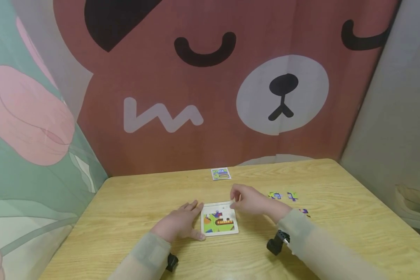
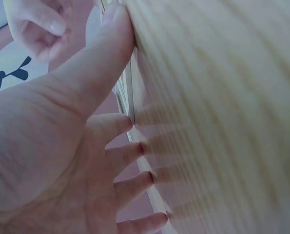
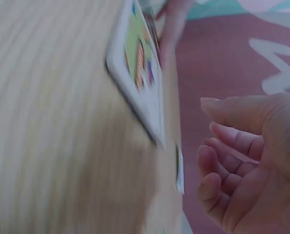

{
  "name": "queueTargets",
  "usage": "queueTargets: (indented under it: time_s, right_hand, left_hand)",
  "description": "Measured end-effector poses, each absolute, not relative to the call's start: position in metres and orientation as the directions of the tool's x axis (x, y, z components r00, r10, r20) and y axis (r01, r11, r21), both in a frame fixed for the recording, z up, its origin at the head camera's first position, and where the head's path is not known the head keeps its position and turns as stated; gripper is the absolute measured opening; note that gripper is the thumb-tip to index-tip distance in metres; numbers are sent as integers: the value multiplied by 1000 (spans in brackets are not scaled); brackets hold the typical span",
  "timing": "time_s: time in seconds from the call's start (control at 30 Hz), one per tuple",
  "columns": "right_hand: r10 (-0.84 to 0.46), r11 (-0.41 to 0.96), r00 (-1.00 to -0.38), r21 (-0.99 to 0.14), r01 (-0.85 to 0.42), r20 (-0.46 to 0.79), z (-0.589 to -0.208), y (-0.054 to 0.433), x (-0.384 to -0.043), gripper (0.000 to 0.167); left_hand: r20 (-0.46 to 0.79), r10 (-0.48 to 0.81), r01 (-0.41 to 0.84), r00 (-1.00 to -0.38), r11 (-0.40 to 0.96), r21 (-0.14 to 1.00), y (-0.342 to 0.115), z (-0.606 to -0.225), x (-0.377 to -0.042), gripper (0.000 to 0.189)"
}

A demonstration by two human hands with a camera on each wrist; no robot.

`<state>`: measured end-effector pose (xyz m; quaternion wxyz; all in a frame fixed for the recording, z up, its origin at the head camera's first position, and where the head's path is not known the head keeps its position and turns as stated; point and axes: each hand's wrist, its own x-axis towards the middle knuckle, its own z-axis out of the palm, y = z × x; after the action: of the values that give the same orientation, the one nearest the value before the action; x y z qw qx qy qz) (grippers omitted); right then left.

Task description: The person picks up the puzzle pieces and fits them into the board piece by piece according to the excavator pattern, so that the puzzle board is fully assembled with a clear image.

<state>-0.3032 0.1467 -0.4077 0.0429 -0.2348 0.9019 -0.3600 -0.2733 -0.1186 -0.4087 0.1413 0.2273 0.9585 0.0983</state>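
Note:
A white-framed jigsaw board lies on the table, its lower part filled with green, orange and black picture pieces. Along its left side rests my left hand, fingers spread and thumb at the lower left corner. The left wrist view shows those fingertips touching the tabletop. My right hand hovers over the board's upper right corner. In the right wrist view, the right hand has loosely bent fingers, a gap below the thumb and nothing visible in it.
Loose jigsaw pieces lie right of the board, with another piece beside them and a small one near the right forearm. A square picture card lies at the back edge of the wooden table. Behind hangs a bear-print curtain.

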Motion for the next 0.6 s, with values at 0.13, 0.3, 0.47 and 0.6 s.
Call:
queueTargets:
  time_s: [0.13,0.3,0.47,0.6]
  right_hand:
    - [-473,645,-875,-635,-425,105,-401,187,-302,17]
    - [-507,642,-861,-648,-411,43,-397,242,-296,15]
    - [-489,653,-871,-682,-330,-47,-400,286,-286,16]
    - [-470,652,-881,-695,-303,-57,-405,312,-278,21]
  left_hand:
    - [-225,463,408,-858,878,250,-118,-409,-274,106]
    - [-227,467,410,-855,875,257,-117,-410,-274,105]
    - [-212,480,415,-851,863,288,-118,-411,-274,104]
    - [-198,491,426,-848,855,297,-118,-412,-275,104]
